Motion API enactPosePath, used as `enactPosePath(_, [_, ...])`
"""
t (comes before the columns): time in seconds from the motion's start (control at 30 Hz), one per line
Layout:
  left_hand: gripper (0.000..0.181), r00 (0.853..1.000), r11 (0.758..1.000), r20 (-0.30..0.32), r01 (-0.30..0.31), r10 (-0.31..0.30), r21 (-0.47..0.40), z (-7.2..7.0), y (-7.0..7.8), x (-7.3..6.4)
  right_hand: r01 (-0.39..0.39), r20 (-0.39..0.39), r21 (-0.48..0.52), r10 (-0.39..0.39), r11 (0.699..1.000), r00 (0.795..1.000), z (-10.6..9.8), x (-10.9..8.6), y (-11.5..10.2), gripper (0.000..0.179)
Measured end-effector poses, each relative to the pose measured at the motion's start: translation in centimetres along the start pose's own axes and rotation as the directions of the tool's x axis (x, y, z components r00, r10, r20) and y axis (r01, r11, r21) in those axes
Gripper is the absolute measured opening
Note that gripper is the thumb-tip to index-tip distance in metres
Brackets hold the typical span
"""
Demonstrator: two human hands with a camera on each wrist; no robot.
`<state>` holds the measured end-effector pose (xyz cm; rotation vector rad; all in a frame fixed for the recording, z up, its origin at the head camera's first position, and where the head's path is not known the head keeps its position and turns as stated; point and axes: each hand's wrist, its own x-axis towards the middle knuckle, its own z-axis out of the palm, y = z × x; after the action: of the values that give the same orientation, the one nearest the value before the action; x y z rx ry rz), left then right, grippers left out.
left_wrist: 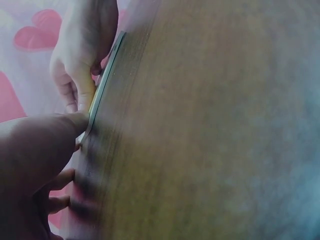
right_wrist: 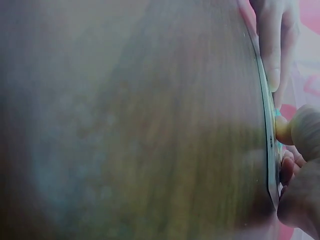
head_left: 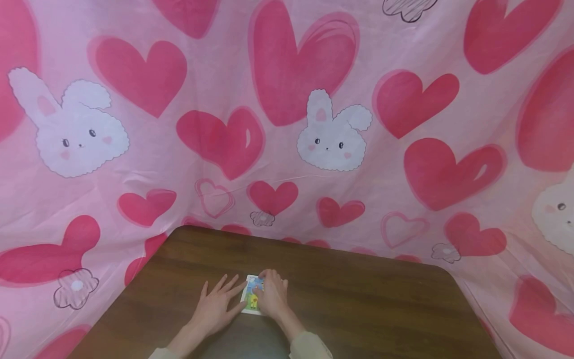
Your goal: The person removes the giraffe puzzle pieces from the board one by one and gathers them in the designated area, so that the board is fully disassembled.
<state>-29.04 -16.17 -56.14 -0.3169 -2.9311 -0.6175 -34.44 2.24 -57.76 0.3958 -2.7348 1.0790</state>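
Note:
A small flat picture board (head_left: 252,312) with a white border lies on the brown table, showing blue, green and yellow. My left hand (head_left: 216,305) is spread beside it, its thumb and a finger touching the left side. Over the board's right part, my right hand (head_left: 272,295) bends its fingers and covers that side. From the right wrist, the board (right_wrist: 270,145) appears edge-on as a thin slab, with the right thumb (right_wrist: 284,131) on its top face. Whether a loose piece sits under the right fingers is hidden. In the left wrist view, the left thumb (left_wrist: 75,122) meets the board's near edge.
The dark wooden table (head_left: 381,304) has rounded far corners. Behind and at both sides hangs a pink cloth (head_left: 287,164) printed with hearts and rabbits, close against the table's far edge. Light sleeves (head_left: 309,345) cover the forearms.

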Motion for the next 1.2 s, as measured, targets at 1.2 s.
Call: enactPosePath(1.2, [0.064,1.0,0.999,0.022,-0.019,0.019,-0.034,0.4,0.0,-0.1,-0.01,-0.02,0.094,0.012,0.996,1.0,-0.6,-0.4,0.4,0.027])
